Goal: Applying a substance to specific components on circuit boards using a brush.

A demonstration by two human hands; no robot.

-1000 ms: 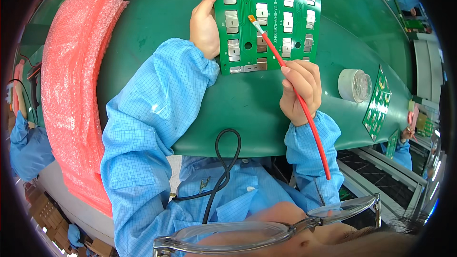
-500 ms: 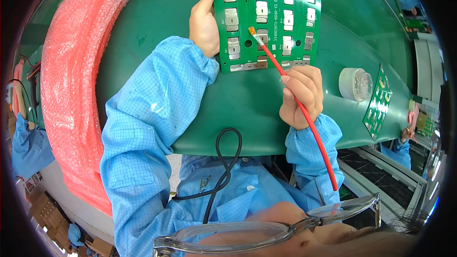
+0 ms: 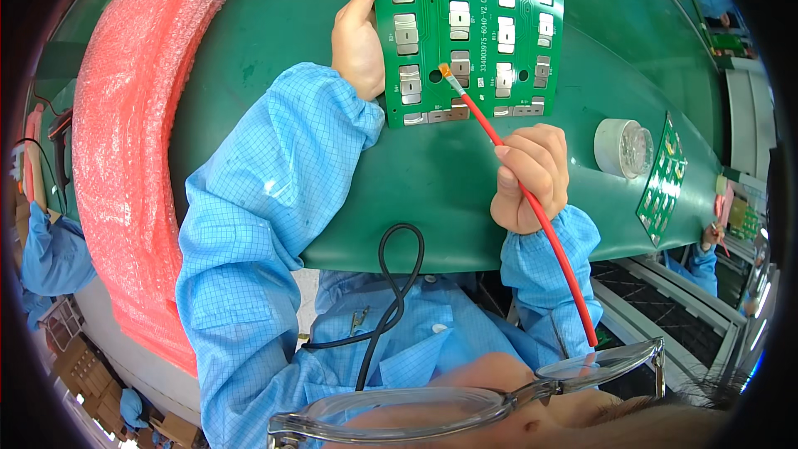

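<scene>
A green circuit board (image 3: 432, 37) with rows of silver metal tabs lies on the green table mat at the top centre. My left hand (image 3: 359, 46) grips its left edge, thumb pointing up along the side; the other fingers are hidden. Pinched in my right hand (image 3: 534, 179) is a slim red paintbrush (image 3: 496, 131). Its short orange-brown bristles rest at the board's lower part, beside a dark round hole and left of a silver tab. The handle slants down to the right, past my sleeve.
Pink bubble-wrap bags (image 3: 125, 158) are stacked along the left. To the right stand a white round container with a clear jar (image 3: 636, 150) and a second green circuit board (image 3: 663, 183). A black cable (image 3: 386, 299) loops over my lap. Co-workers' blue sleeves (image 3: 54, 254) show at both sides.
The brush tip has moved down the board, from the upper left of a silver tab to beside the dark hole. My right hand has shifted slightly down with it.
</scene>
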